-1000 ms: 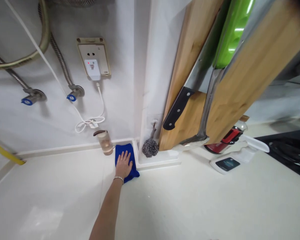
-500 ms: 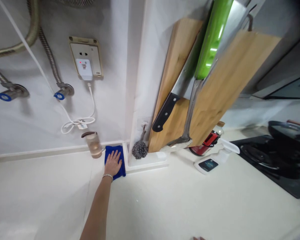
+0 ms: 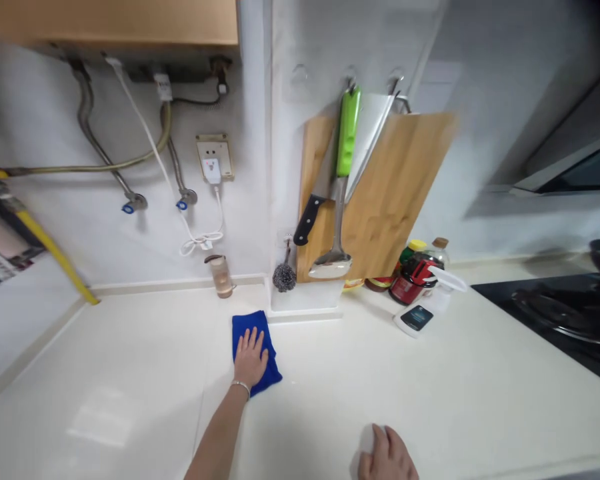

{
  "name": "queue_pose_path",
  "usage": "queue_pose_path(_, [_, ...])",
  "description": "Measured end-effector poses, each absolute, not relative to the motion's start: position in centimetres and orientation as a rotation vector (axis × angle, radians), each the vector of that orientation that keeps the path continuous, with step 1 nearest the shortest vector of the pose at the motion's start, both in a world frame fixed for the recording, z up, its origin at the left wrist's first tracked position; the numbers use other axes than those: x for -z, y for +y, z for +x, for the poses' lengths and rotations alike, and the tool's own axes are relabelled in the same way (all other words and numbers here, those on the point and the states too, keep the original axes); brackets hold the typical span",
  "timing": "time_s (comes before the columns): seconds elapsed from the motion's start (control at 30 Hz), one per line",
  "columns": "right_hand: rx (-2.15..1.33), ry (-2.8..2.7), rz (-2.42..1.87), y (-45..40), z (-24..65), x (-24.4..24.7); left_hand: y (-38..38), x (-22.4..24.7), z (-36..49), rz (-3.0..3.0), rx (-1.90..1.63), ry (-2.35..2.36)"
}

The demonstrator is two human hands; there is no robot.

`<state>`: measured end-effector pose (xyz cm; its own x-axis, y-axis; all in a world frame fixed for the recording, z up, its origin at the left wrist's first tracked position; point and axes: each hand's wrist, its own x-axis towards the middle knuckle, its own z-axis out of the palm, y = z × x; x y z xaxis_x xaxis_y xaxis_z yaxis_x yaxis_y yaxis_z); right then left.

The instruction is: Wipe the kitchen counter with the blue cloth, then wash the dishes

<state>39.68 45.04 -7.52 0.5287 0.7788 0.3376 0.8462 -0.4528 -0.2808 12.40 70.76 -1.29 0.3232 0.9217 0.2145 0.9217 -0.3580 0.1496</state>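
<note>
My left hand (image 3: 251,360) lies flat, fingers spread, on a folded blue cloth (image 3: 269,379) on the white countertop (image 3: 330,393). A bracelet circles that wrist. At the bottom edge, my right hand (image 3: 389,457) is partly cut off, its fingers curled down near the counter. What it holds, if anything, cannot be made out. Behind the cloth stands a clear brownish cup (image 3: 221,277) with a dark strap. A steel wool scrubber (image 3: 284,277) hangs from a hook on the wall column to the right of the cup.
A wooden cutting board (image 3: 380,200), a black-handled knife (image 3: 309,220) and a green-handled spatula (image 3: 349,133) hang on the column. A white spray bottle (image 3: 415,319) lies tilted by several jars; a black stove (image 3: 550,327) is at right. Behind are a socket (image 3: 215,157) and pipes.
My left hand and the blue cloth have moved back from the wall corner towards me. More of my right hand has come into view. The camera view has shifted, showing more of the wall.
</note>
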Motion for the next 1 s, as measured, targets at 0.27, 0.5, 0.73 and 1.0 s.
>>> queue_pose_path(0.27, [0.273, -1.377, -2.291, 43.8, 38.7, 5.2, 57.4, 2.0, 14.0, 2.455, -0.410, 1.804])
queue_pose_path(0.5, [0.280, -1.401, -2.208, 43.1, 38.7, 5.1, 50.1, 0.4, 8.3, 2.395, -0.290, 1.870])
queue_pose_path(0.73, [0.301, -1.434, -2.108, 42.9, 38.9, 5.3, 43.7, 0.5, -0.7, 2.135, -0.275, 2.262])
queue_pose_path(1.0, [0.233, -1.505, -2.020, 42.5, 39.3, 4.5, 35.9, 1.6, -5.6, 1.759, -0.221, 2.656])
